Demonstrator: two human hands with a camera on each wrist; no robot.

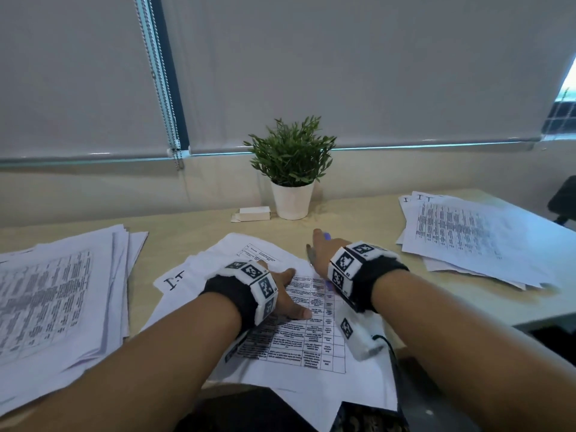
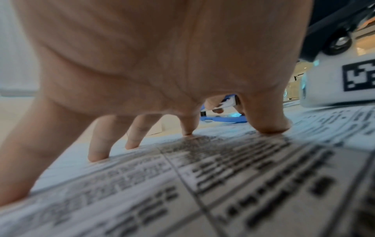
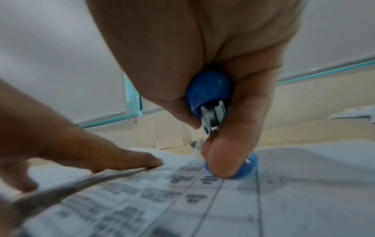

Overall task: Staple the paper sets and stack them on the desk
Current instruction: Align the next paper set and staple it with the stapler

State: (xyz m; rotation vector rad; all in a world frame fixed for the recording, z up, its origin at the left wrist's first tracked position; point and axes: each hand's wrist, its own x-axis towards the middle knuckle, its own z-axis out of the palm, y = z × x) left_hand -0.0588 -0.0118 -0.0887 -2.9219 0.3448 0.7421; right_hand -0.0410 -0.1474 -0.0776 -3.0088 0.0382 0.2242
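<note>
A printed paper set (image 1: 299, 344) lies in the middle of the desk, with a table on its top sheet. My left hand (image 1: 291, 291) presses down on it with spread fingers (image 2: 99, 154) and thumb. At the set's far right edge, my right hand (image 1: 321, 247) grips a small blue stapler (image 3: 209, 89). Only the stapler's tip (image 1: 326, 236) shows past the knuckles in the head view. Its blue base (image 3: 250, 166) rests on the paper (image 3: 202, 200) behind my thumb. The metal arm is raised above the base. Through the left fingers the stapler (image 2: 223, 119) shows as well.
A loose pile of printed sheets (image 1: 56, 294) covers the left of the desk, and another stack (image 1: 467, 235) lies at the right. A potted plant (image 1: 291, 169) and a small white box (image 1: 252, 213) stand at the back by the wall.
</note>
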